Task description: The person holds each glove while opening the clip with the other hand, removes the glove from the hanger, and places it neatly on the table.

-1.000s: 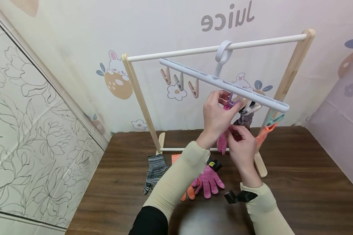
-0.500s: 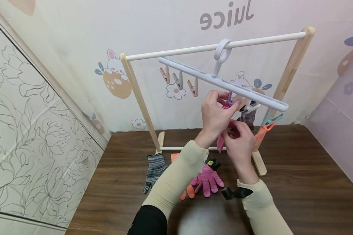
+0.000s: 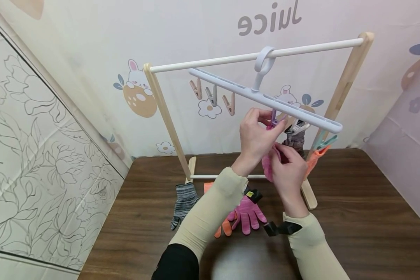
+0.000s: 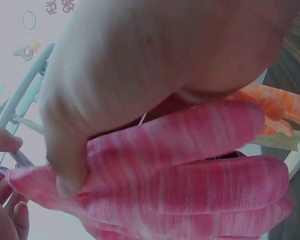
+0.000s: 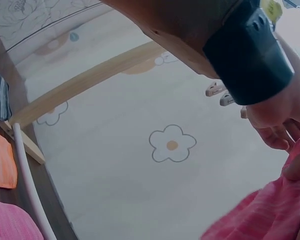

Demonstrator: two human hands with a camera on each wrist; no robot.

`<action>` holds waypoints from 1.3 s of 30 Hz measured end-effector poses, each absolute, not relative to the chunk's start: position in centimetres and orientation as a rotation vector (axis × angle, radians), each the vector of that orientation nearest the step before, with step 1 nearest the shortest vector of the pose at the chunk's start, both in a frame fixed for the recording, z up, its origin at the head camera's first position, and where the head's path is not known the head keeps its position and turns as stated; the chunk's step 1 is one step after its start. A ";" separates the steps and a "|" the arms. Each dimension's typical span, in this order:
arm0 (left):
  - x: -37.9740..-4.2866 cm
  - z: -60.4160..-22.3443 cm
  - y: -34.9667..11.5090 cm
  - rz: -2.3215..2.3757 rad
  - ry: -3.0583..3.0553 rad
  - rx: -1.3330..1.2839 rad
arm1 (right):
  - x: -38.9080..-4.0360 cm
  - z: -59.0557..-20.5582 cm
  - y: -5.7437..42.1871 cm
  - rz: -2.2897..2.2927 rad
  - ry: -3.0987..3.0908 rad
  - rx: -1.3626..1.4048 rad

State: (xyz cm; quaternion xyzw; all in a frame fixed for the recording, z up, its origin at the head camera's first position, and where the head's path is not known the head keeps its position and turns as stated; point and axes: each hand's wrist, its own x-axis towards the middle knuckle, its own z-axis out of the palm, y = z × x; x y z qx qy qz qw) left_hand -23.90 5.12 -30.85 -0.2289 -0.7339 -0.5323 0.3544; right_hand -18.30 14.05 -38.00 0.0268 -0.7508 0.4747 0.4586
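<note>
Under the white hanger [image 3: 245,91], my left hand [image 3: 256,134] pinches a purple clothespin [image 3: 274,118] near its right half. Just below, my right hand [image 3: 289,168] pinches a pink glove [image 3: 267,168] near its upper end. In the left wrist view the glove [image 4: 190,185] fills the front, its tip drawn toward the clothespin [image 4: 21,159]. Whether the clothespin bites the glove is hidden by fingers. Beside my hands hang a grey glove [image 3: 294,140] in a white clothespin [image 3: 298,126] and an orange glove [image 3: 314,160] in a teal clothespin [image 3: 325,142].
The hanger hooks over the rod [image 3: 311,49] of a wooden rack [image 3: 168,120]. Several other clothespins [image 3: 230,104] dangle at left. On the brown table [image 3: 364,217] lie a grey glove [image 3: 183,202], an orange glove [image 3: 226,228] and a pink glove [image 3: 248,214].
My right hand shifts slightly left, then back right, with the pink glove's lower part swinging along. My left hand stays nearly still at the purple clothespin.
</note>
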 end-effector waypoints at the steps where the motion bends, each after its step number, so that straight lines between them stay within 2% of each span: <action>1: -23.9 -30.9 5.1 -1.386 -1.889 -0.594 | -18.2 -38.0 14.1 1.187 -1.844 0.045; 9: -23.9 -31.0 4.9 -1.446 -1.894 -0.621 | -17.6 -38.1 14.3 1.210 -1.861 -0.049; 39: -23.8 -30.6 4.2 -1.486 -1.883 -0.617 | -17.1 -38.3 14.8 1.204 -1.924 -0.017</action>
